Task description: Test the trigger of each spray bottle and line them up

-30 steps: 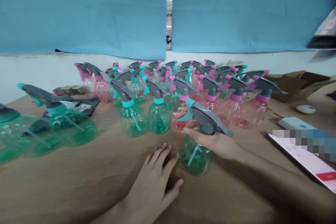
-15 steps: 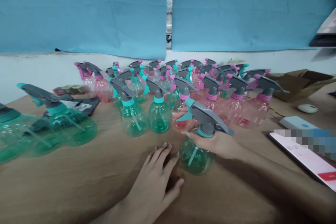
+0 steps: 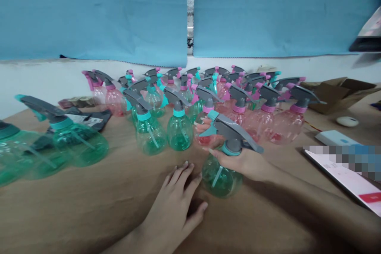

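A green spray bottle (image 3: 220,182) with a grey and turquoise trigger head stands upright on the wooden table. My right hand (image 3: 244,162) wraps round it just below the turquoise collar, thumb at the front and some fingers hidden behind the bottle. To its left my left hand (image 3: 178,198) lies on the table, palm down and fingers spread, holding nothing; its fingertips are close to the bottle's base. Beyond my hands stand two more green spray bottles (image 3: 179,133) and a row of pink spray bottles (image 3: 288,125).
Several more spray bottles crowd the back of the table (image 3: 104,206). Green bottles (image 3: 80,145) stand at the left by a dark plastic bag (image 3: 101,119). To the right are a phone (image 3: 339,174), a white box (image 3: 336,139), a computer mouse (image 3: 347,121) and an open cardboard box (image 3: 333,95).
The view has shifted very slightly. Both hands and the held green bottle keep the same places on the table.
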A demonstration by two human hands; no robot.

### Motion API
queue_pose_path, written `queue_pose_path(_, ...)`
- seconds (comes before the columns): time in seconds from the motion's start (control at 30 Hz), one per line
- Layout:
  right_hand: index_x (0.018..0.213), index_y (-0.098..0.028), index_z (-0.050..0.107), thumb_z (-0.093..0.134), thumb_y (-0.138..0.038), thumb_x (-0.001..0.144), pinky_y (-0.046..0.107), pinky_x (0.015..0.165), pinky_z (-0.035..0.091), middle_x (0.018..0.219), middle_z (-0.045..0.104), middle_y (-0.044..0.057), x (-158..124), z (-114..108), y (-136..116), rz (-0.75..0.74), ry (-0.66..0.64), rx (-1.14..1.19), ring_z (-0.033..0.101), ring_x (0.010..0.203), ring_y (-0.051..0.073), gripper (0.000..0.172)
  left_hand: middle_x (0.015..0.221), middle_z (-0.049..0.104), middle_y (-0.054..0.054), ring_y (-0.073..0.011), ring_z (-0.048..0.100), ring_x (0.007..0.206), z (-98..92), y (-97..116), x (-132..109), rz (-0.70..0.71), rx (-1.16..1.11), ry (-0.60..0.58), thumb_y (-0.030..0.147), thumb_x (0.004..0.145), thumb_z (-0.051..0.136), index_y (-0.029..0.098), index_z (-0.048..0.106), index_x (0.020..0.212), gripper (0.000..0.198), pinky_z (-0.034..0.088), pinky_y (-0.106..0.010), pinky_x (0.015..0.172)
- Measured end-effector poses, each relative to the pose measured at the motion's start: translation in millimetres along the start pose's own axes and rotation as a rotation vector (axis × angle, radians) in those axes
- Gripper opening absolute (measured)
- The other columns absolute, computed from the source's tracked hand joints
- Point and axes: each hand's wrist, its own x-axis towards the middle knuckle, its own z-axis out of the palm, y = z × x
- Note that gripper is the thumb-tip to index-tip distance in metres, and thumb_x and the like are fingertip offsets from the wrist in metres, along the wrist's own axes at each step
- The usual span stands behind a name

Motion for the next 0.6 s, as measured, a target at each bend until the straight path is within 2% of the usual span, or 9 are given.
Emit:
queue_pose_path(0.1,0.121,-0.026,0.049,0.052,-0.013,0.073,0.027,0.067,0.054,0.095,0.066,0.002,0.7,-1.6,-2.0,0.013,-0.054,0.039,0.064,0.077,0.018,0.05,0.135,0.04,-0.012,-0.0308,0.035,0.123,0.7,-0.5,-1.0,-0.006,0.005,-0.012,0.034,0.085,0.052,0.017,0.048,0.124,0.043,0.036,-0.049,0.094)
queue_pose_path(0.23,0.119,-0.027,0.049,0.051,-0.014,0.074,0.029,0.061,0.053,0.09,0.066,0.0,-0.4,-3.8,-6.3,0.052,-0.083,0.031,0.062,0.067,0.017,0.047,0.135,0.04,-0.013,-0.0312,0.035,0.123,0.2,-0.1,-1.2,-0.005,0.013,-0.019,0.035,0.085,0.052,0.017,0.049,0.123,0.042,0.037,-0.05,0.093)
queue_pose_path(0.47,0.096,-0.02,0.056,0.053,-0.018,0.073,0.03,0.062,0.053,0.076,0.064,0.002,-4.1,-3.2,-9.8,0.112,-0.02,0.063,0.062,0.068,0.019,0.024,0.135,0.04,-0.013,-0.0307,0.034,0.124,0.3,-0.2,-0.2,-0.006,0.011,-0.029,0.034,0.085,0.052,0.017,0.048,0.124,0.043,0.035,-0.049,0.095)
queue_pose_path(0.6,0.103,-0.023,0.055,0.054,-0.02,0.073,0.031,0.072,0.053,0.084,0.066,0.001,-2.2,-5.3,-14.4,0.102,-0.057,0.108,0.063,0.078,0.018,0.03,0.135,0.04,-0.012,-0.0309,0.033,0.124,1.8,-1.0,-0.7,-0.003,0.011,-0.022,0.034,0.085,0.051,0.017,0.047,0.125,0.043,0.035,-0.05,0.095)
